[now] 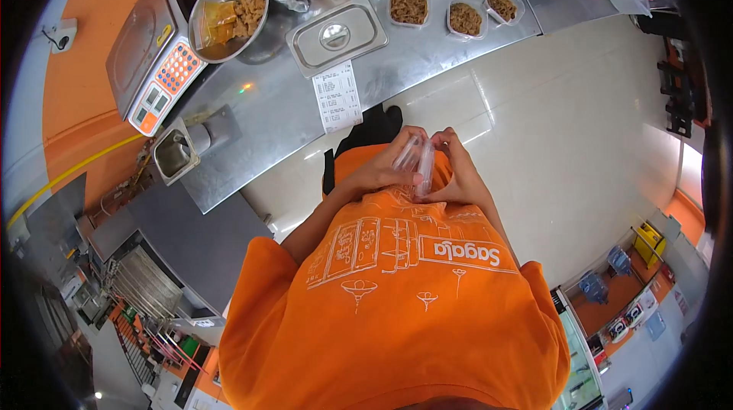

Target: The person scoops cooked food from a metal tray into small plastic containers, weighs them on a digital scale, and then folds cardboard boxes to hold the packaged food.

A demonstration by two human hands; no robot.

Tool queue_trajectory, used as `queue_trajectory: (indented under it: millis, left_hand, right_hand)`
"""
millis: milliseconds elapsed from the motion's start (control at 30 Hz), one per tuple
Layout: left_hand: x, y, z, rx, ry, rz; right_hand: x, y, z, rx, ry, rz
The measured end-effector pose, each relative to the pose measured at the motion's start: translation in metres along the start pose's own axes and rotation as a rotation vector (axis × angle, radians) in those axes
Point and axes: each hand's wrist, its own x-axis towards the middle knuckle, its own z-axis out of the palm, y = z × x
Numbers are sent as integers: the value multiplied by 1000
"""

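Close to my belly, both hands hold clear plastic pieces (422, 166) that look like small containers or lids, one against another. My left hand (382, 166) grips them from the left side, fingertips at the top. On the right side my right hand (456, 172) has its thumb near the lower end and its fingers at the upper end. Farther off on the steel counter (257, 129) stand three clear tubs of shredded brown food: one tub (408, 7), a second tub (465, 19) and a third tub (504, 5).
A steel pan lid (355, 38) lies on the counter, a printed paper slip (337, 98) beside it overhanging the edge. To the left are a steel bowl (220, 46) of brown chunks and a pouch, a digital scale (166, 75) and a small steel pan (173, 152).
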Motion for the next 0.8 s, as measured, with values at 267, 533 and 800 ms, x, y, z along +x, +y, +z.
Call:
queue_trajectory:
  millis: [267,533,800]
  left_hand:
    - [23,24,-14,94,-72,7]
    - [58,38,8,-54,153,163]
    - [97,17,39,47,301,314]
  right_hand:
    - [23,-21,-20,-167,34,69]
    - [62,-11,-79,-269,-127,-35]
    - [64,-11,-132,-126,-336,64]
